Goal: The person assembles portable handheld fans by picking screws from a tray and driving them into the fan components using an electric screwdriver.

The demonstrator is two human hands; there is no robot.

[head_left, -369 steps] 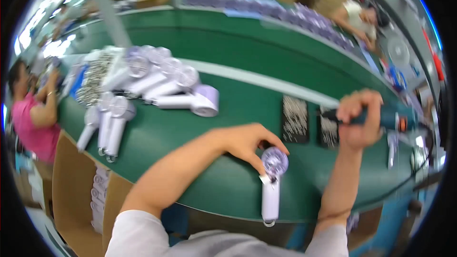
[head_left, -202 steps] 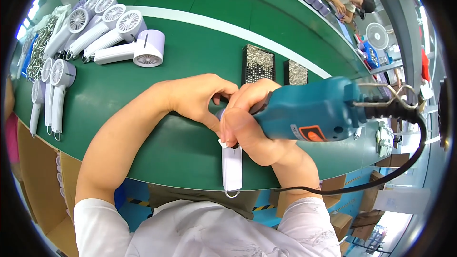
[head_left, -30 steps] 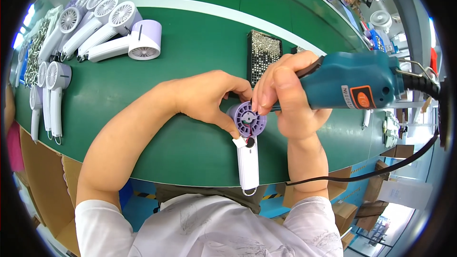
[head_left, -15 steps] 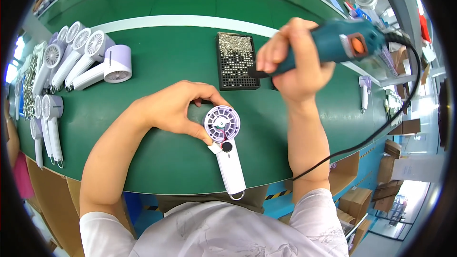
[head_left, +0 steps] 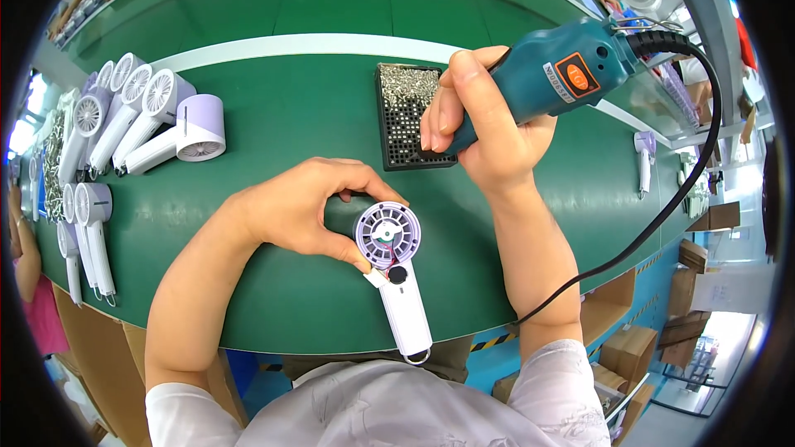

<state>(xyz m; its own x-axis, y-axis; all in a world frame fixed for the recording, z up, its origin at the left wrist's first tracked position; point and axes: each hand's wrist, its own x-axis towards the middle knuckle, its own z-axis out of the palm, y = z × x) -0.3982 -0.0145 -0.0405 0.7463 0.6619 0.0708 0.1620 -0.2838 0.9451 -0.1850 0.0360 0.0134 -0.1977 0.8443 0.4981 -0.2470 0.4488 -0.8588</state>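
My left hand (head_left: 310,207) curls around the round head of a white and lilac handheld fan (head_left: 406,310), thumb and fingers pressing its rim. The fan lies on the green table with its handle toward me; its head is uncovered, showing the spoked inner frame, thin wires and a dark round part at the neck. In my right hand (head_left: 497,120) is a teal electric screwdriver (head_left: 551,74), fingers wrapped round its front end. Its tip is hidden behind my fingers, over the near right part of a black screw tray (head_left: 418,161) with small silver screws.
Several finished-looking fans (head_left: 145,108) lie bunched on the left. Another fan (head_left: 644,161) lies at the far right. A black power cord (head_left: 629,244) loops from the screwdriver down past my right forearm. Another person's arm (head_left: 26,248) shows at the left edge; cardboard boxes (head_left: 629,352) stand lower right.
The screwdriver has shifted slightly left and down with my right hand, closer over the screw tray. My left hand keeps its hold on the fan. The whole view has tilted a little.
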